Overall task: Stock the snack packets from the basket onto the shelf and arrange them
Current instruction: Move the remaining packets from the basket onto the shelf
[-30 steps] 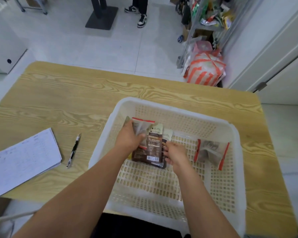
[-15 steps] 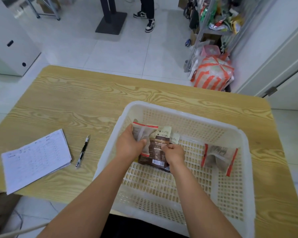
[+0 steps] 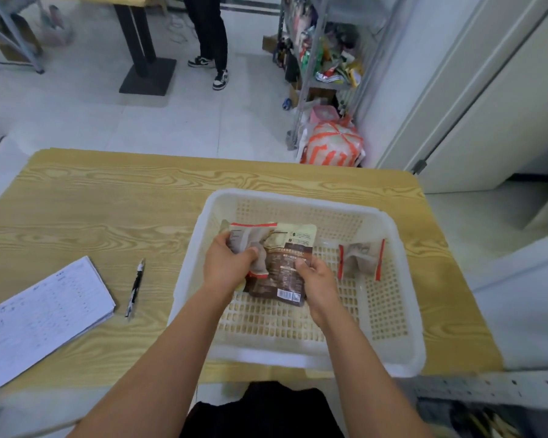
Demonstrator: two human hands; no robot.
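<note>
The brown packet [image 3: 285, 273] was in the basket [image 3: 298, 357], its right edge pinched by the right hand [image 3: 317, 278]. The left hand [image 3: 227, 268] gripped a red-edged packet [image 3: 250, 237] overlapping it. A third packet [image 3: 359, 257] lay apart, rightward. The basket sat on the table [image 3: 108, 216].

The wooden table [image 3: 108, 210] carries a white basket [image 3: 405, 311], a pen [image 3: 135, 287], and stacked papers [image 3: 41, 314].

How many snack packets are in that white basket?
3 clearly: a red-edged packet in the left hand, a brown packet in the right hand, a loose packet at the right of the basket. Others may hide behind the held ones.
</note>
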